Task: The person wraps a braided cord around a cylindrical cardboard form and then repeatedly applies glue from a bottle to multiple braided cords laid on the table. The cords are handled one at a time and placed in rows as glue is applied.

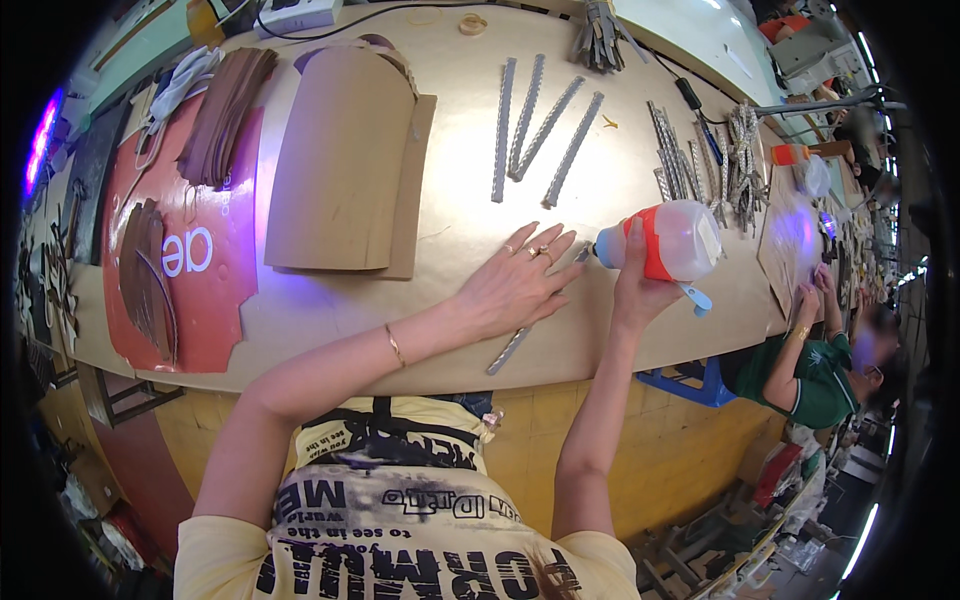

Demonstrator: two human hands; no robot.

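Observation:
My right hand is wrapped round a translucent plastic squeeze bottle with an orange-red band. The bottle is tipped on its side, its light-blue nozzle end pointing left toward the fingers of my left hand. A light-blue cap on a strap hangs below it. My left hand lies flat, fingers stretched out, over a narrow grey braided strip. One end of that strip shows below the hand, the other close to the nozzle; its middle is hidden. Several similar grey strips lie side by side farther up the table.
Brown card sheets lie left of centre. Beyond them, brown strip bundles rest on a red sheet. Bundles of braided strips and a cable are at the right. A person in green works at the far right.

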